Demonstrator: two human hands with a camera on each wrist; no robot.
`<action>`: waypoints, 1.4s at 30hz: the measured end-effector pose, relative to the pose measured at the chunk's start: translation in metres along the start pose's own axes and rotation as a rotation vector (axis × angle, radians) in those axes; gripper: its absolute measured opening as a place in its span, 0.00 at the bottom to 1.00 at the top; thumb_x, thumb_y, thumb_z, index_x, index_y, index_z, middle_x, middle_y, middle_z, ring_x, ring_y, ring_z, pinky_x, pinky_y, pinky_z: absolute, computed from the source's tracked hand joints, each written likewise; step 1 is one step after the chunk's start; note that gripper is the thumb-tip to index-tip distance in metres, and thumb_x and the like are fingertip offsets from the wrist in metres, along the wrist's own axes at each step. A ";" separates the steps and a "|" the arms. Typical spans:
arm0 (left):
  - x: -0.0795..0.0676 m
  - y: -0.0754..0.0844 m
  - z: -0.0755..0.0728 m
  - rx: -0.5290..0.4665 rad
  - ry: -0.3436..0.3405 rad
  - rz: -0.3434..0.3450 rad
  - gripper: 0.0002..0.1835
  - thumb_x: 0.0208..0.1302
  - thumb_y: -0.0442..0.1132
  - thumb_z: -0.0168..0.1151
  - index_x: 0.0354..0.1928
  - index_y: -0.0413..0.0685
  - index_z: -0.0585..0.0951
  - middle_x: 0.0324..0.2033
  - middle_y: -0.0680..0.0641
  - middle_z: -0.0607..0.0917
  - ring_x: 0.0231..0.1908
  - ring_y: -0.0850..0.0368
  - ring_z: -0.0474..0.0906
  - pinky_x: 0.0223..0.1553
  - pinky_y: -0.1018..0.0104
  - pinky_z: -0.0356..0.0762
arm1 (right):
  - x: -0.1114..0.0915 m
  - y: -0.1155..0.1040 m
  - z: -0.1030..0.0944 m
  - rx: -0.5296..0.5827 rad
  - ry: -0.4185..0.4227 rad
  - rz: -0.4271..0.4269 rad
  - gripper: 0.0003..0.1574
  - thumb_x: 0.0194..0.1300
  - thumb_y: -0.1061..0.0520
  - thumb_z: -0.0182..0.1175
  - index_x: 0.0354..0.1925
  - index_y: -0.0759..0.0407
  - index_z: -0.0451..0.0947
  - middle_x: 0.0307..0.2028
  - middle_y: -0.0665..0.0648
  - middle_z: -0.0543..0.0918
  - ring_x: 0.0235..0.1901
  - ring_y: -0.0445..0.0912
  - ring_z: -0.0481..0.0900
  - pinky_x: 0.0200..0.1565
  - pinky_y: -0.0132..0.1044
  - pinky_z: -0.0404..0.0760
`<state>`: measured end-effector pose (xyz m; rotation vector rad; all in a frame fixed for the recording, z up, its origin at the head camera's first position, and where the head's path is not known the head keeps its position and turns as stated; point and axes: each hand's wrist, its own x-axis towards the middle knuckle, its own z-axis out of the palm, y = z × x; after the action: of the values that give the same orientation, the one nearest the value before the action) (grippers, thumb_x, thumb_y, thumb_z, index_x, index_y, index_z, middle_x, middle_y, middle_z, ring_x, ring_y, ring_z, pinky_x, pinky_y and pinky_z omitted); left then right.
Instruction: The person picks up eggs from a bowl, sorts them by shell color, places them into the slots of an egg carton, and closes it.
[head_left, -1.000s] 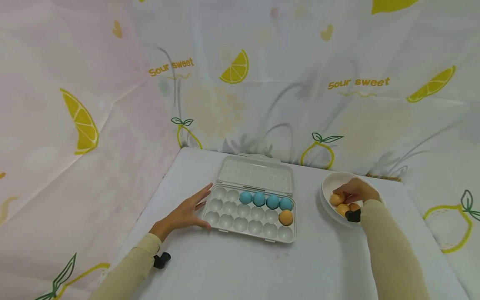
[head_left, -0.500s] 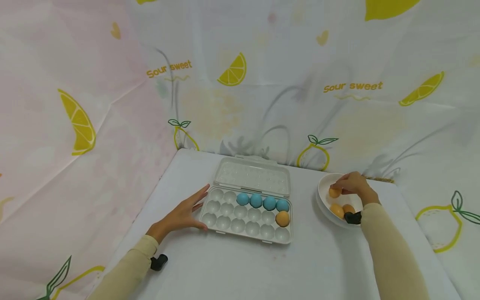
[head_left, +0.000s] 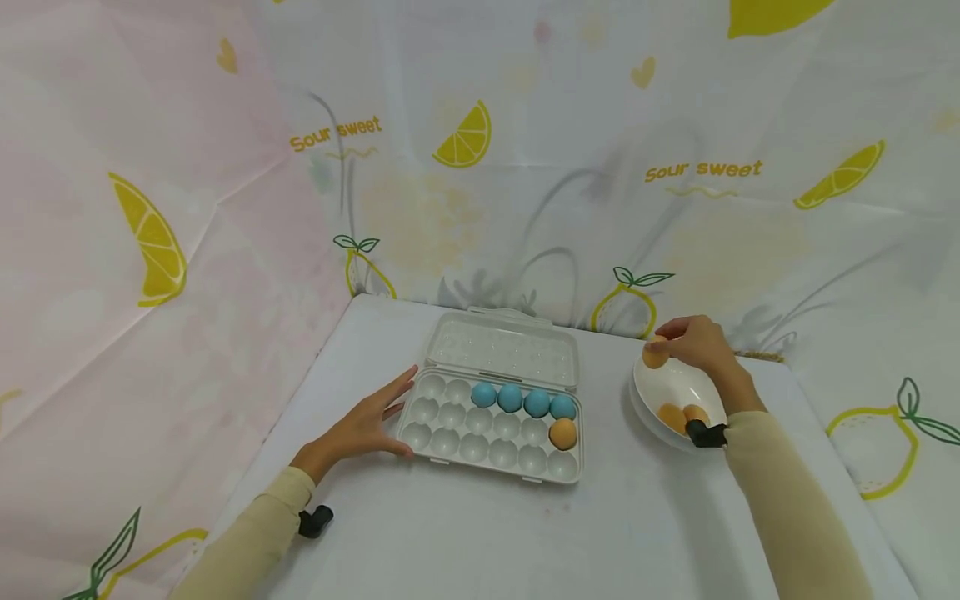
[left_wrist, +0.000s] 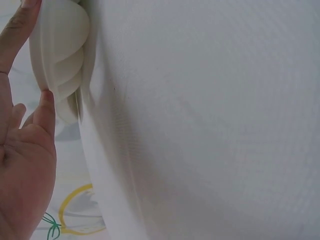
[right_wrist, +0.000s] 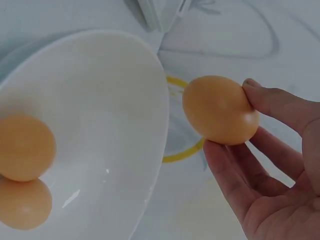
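Near the left edge of the surface (head_left: 480,542), the left hand (head_left: 360,432) is resting with its fingers spread, touching the end of the egg tray (head_left: 474,448) and gripping nothing; a light brace is probably serving best here, steadying the tray without pushing it askew. Across the middle of the surface, the tray is carrying four blue eggs (head_left: 510,397) in its far row, toward the right end, and a single brown egg (head_left: 563,434) in the middle row's rightmost cup. Near the surface's back right corner, the white bowl (head_left: 675,383) is holding at least two brown eggs (head_left: 672,417), lying together low inside. By the bowl's far rim, the right hand (head_left: 701,343) is pinching the held egg (right_wrist: 220,110) between thumb and fingertips. This step is calling for gentle, even pressure and for clearing the rim without a knock. Toward the back edge, the tray's lid (head_left: 504,348) is lying open.
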<state>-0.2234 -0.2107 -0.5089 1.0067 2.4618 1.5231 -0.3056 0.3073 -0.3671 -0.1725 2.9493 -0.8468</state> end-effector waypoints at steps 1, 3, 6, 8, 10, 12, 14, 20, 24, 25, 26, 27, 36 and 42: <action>0.000 0.004 -0.001 -0.007 0.002 0.004 0.65 0.25 0.34 0.76 0.67 0.44 0.44 0.66 0.44 0.45 0.62 0.44 0.48 0.55 0.52 0.64 | -0.001 -0.004 0.002 0.006 0.016 -0.015 0.28 0.49 0.43 0.63 0.42 0.61 0.78 0.37 0.61 0.80 0.36 0.53 0.76 0.32 0.42 0.77; 0.000 0.009 -0.002 -0.020 0.000 0.011 0.64 0.25 0.33 0.76 0.67 0.44 0.44 0.66 0.42 0.45 0.62 0.42 0.48 0.54 0.50 0.63 | -0.002 -0.012 0.009 0.028 0.043 -0.047 0.26 0.49 0.44 0.64 0.41 0.60 0.78 0.37 0.61 0.80 0.35 0.52 0.77 0.31 0.41 0.78; 0.001 0.014 -0.003 -0.021 -0.009 0.007 0.64 0.27 0.33 0.76 0.67 0.45 0.44 0.66 0.41 0.45 0.62 0.41 0.48 0.54 0.47 0.62 | -0.005 -0.023 0.020 0.064 0.087 -0.111 0.23 0.48 0.46 0.64 0.40 0.59 0.79 0.35 0.59 0.81 0.31 0.50 0.80 0.28 0.39 0.80; 0.001 0.012 -0.002 -0.009 -0.013 0.012 0.64 0.27 0.34 0.75 0.67 0.46 0.43 0.66 0.41 0.45 0.62 0.42 0.48 0.54 0.47 0.62 | -0.007 -0.031 0.027 0.079 0.119 -0.157 0.22 0.48 0.46 0.64 0.38 0.59 0.80 0.33 0.58 0.81 0.30 0.49 0.80 0.26 0.38 0.80; 0.000 0.007 -0.002 0.008 -0.016 0.017 0.64 0.27 0.35 0.75 0.67 0.46 0.43 0.66 0.42 0.44 0.62 0.43 0.47 0.54 0.49 0.63 | -0.010 -0.039 0.034 0.090 0.148 -0.202 0.20 0.48 0.47 0.65 0.37 0.59 0.80 0.32 0.57 0.81 0.29 0.48 0.79 0.25 0.38 0.80; 0.000 0.003 -0.001 0.020 -0.006 0.018 0.65 0.27 0.36 0.75 0.67 0.46 0.42 0.66 0.43 0.44 0.62 0.44 0.47 0.54 0.51 0.64 | -0.012 -0.046 0.040 0.103 0.177 -0.249 0.20 0.48 0.48 0.65 0.36 0.59 0.80 0.32 0.57 0.81 0.29 0.49 0.79 0.26 0.38 0.80; 0.000 0.002 0.000 0.021 0.005 0.010 0.65 0.26 0.36 0.76 0.67 0.48 0.43 0.66 0.44 0.45 0.62 0.44 0.48 0.54 0.53 0.64 | -0.015 -0.051 0.045 0.121 0.203 -0.285 0.20 0.48 0.49 0.66 0.37 0.60 0.80 0.33 0.57 0.81 0.30 0.49 0.79 0.26 0.38 0.81; 0.002 0.013 -0.002 0.002 0.003 -0.005 0.64 0.26 0.35 0.76 0.67 0.48 0.44 0.65 0.41 0.46 0.61 0.40 0.49 0.54 0.50 0.64 | -0.024 -0.061 0.063 0.209 0.267 -0.337 0.20 0.45 0.53 0.68 0.37 0.61 0.79 0.36 0.56 0.79 0.30 0.48 0.80 0.29 0.35 0.82; 0.002 0.020 -0.004 0.001 -0.018 -0.022 0.64 0.27 0.34 0.76 0.67 0.45 0.43 0.65 0.40 0.45 0.62 0.40 0.48 0.54 0.50 0.64 | -0.028 -0.064 0.081 0.264 0.283 -0.380 0.20 0.44 0.55 0.69 0.37 0.61 0.78 0.35 0.55 0.79 0.30 0.47 0.79 0.31 0.35 0.82; 0.002 0.021 -0.005 -0.001 -0.018 -0.024 0.64 0.27 0.34 0.76 0.67 0.44 0.43 0.65 0.40 0.45 0.62 0.40 0.48 0.54 0.49 0.64 | -0.029 -0.064 0.086 0.279 0.280 -0.394 0.20 0.43 0.56 0.69 0.37 0.62 0.78 0.35 0.55 0.79 0.31 0.47 0.79 0.32 0.36 0.82; 0.002 0.022 -0.005 -0.001 -0.019 -0.024 0.64 0.27 0.34 0.76 0.67 0.43 0.43 0.65 0.39 0.45 0.61 0.39 0.48 0.54 0.49 0.64 | -0.030 -0.064 0.091 0.288 0.272 -0.409 0.19 0.44 0.57 0.69 0.37 0.62 0.78 0.35 0.55 0.79 0.31 0.48 0.79 0.32 0.37 0.82; 0.002 0.023 -0.005 0.000 -0.018 -0.027 0.64 0.27 0.34 0.76 0.67 0.44 0.43 0.65 0.39 0.45 0.61 0.39 0.48 0.54 0.49 0.64 | -0.030 -0.064 0.097 0.295 0.265 -0.416 0.19 0.44 0.57 0.69 0.37 0.62 0.78 0.35 0.55 0.79 0.32 0.48 0.79 0.32 0.37 0.82; 0.003 0.028 -0.007 -0.007 -0.023 -0.020 0.64 0.28 0.33 0.75 0.67 0.48 0.43 0.66 0.41 0.43 0.62 0.40 0.47 0.55 0.48 0.62 | -0.038 -0.067 0.133 0.265 0.186 -0.437 0.20 0.44 0.55 0.69 0.38 0.59 0.78 0.36 0.52 0.78 0.34 0.43 0.78 0.35 0.34 0.82; 0.002 0.025 -0.006 0.008 -0.017 -0.031 0.64 0.28 0.33 0.76 0.67 0.46 0.43 0.66 0.41 0.44 0.62 0.42 0.48 0.55 0.49 0.63 | -0.044 -0.068 0.145 0.242 0.179 -0.441 0.20 0.44 0.55 0.69 0.38 0.58 0.78 0.36 0.49 0.78 0.35 0.40 0.76 0.35 0.30 0.81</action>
<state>-0.2153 -0.2066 -0.4844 0.9743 2.4623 1.4909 -0.2425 0.1796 -0.4517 -0.7905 2.9767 -1.3245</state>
